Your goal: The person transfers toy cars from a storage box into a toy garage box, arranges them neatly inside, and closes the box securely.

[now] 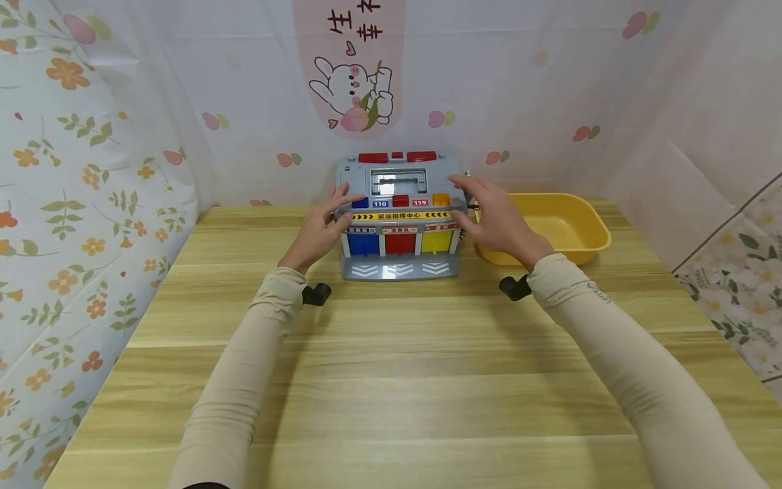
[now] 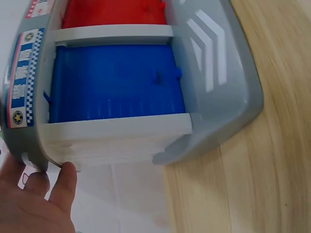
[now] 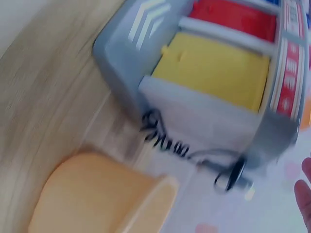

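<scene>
A grey toy emergency station [image 1: 397,238] stands upright at the back of the table. Its front has blue [image 2: 116,82], red [image 1: 400,243] and yellow doors [image 3: 214,68]. My left hand [image 1: 320,227] is at its left end, thumb and index finger spread along the roof edge; in the left wrist view the fingertips meet the side below the roof. At the right end my right hand [image 1: 497,214] has its fingers spread over the roof corner in the head view. In the right wrist view, its visible fingertips [image 3: 303,194] are apart from the toy.
A yellow plastic basin [image 1: 601,238] stands right of the toy, partly behind my right hand. A black coiled cord [image 3: 163,138] with a small key-like piece hangs at the toy's right side. Patterned cloth [image 1: 244,102] hangs behind the wooden table [image 1: 397,380].
</scene>
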`<state>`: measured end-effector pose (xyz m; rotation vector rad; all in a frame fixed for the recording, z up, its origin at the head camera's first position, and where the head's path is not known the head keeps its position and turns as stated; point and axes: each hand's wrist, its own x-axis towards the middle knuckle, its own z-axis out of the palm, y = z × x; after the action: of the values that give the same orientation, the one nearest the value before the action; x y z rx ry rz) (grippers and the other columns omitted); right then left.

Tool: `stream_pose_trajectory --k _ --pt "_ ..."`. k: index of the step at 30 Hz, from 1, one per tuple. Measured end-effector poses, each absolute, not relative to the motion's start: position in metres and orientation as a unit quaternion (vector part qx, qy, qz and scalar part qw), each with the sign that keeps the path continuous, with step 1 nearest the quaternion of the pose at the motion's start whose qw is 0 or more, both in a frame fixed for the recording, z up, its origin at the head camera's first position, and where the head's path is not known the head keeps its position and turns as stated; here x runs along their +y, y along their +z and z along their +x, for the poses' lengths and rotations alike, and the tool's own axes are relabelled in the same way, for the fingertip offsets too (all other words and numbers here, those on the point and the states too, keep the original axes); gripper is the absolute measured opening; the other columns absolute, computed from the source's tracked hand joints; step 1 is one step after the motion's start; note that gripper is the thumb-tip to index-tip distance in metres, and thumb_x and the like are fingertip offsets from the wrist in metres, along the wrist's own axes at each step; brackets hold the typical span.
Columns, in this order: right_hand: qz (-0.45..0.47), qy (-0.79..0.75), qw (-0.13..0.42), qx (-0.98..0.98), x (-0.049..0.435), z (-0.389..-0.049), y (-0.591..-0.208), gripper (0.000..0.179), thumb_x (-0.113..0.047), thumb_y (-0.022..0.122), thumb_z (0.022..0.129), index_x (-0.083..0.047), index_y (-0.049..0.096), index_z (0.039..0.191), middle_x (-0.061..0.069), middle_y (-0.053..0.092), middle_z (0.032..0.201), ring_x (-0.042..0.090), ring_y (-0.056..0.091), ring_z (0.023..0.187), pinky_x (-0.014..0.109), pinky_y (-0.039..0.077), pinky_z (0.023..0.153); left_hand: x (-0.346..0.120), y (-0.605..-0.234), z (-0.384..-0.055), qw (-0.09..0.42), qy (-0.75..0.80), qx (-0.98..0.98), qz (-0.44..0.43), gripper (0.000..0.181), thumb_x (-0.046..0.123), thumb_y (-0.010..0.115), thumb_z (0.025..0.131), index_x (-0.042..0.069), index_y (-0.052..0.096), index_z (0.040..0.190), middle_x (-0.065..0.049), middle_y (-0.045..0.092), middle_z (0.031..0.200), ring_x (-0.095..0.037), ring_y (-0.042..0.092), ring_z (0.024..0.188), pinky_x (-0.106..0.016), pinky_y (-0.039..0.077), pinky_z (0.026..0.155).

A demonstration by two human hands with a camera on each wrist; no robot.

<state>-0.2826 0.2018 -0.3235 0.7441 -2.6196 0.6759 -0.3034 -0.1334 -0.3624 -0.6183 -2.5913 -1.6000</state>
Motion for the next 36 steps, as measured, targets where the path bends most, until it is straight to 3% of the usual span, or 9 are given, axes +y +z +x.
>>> stream_pose_trajectory --k 6,11,16,23,30,36 --pt "0.216 0.279 0.244 -0.903 0.23 -0.287 -0.33 0.047 -0.007 0.066 0.093 -0.002 0.054 0.138 0.021 0.065 0.119 0.035 0.062 0.105 0.05 0.055 0.085 -0.136 -0.364 -0.302 0.017 -0.507 -0.836 -0.207 0.04 0.023 0.046 0.105 0.029 0.055 0.144 0.009 0.026 0.167 -0.014 0.005 0.159 -0.05 0.02 0.129" --pt "0.165 0.27 0.243 -0.917 0.254 -0.294 -0.34 0.038 -0.009 0.062 0.096 0.001 0.058 0.132 0.024 0.065 0.113 0.038 0.063 0.099 0.052 0.055 0.083 -0.138 -0.365 -0.301 0.022 -0.494 -0.846 -0.199 0.04 0.027 0.044 0.106 0.034 0.054 0.144 0.012 0.03 0.165 -0.014 0.004 0.159 -0.051 0.016 0.13" --pt "0.11 0.256 0.172 -0.945 0.275 -0.3 -0.352 0.036 -0.01 0.06 0.095 0.005 0.058 0.128 0.029 0.063 0.115 0.045 0.062 0.102 0.058 0.052 0.089 -0.139 -0.365 -0.3 0.029 -0.492 -0.85 -0.187 0.039 0.028 0.045 0.106 0.035 0.055 0.143 0.013 0.032 0.164 -0.017 0.005 0.16 -0.053 0.013 0.13" --pt "0.075 0.221 0.039 -0.972 0.289 -0.308 -0.361 0.046 -0.016 0.063 0.095 0.004 0.054 0.135 0.034 0.057 0.126 0.048 0.056 0.11 0.06 0.048 0.095 -0.142 -0.367 -0.302 0.025 -0.506 -0.845 -0.174 0.037 0.029 0.045 0.107 0.037 0.056 0.142 0.015 0.032 0.163 -0.021 0.003 0.16 -0.052 0.011 0.13" --pt "0.083 0.219 -0.025 -0.972 0.303 -0.31 -0.371 0.046 -0.016 0.065 0.093 -0.001 0.056 0.136 0.036 0.06 0.125 0.048 0.055 0.117 0.058 0.05 0.09 -0.14 -0.368 -0.303 0.013 -0.494 -0.846 -0.201 0.04 0.027 0.046 0.107 0.036 0.052 0.145 0.011 0.031 0.165 -0.02 0.005 0.16 -0.051 0.017 0.13" --pt "0.075 0.211 -0.078 -0.971 0.306 -0.313 -0.375 0.049 -0.018 0.063 0.095 -0.006 0.054 0.142 0.037 0.055 0.135 0.05 0.051 0.125 0.059 0.049 0.095 -0.137 -0.366 -0.303 0.007 -0.492 -0.847 -0.201 0.042 0.026 0.046 0.107 0.035 0.048 0.148 0.008 0.03 0.166 -0.02 0.005 0.16 -0.05 0.019 0.129"
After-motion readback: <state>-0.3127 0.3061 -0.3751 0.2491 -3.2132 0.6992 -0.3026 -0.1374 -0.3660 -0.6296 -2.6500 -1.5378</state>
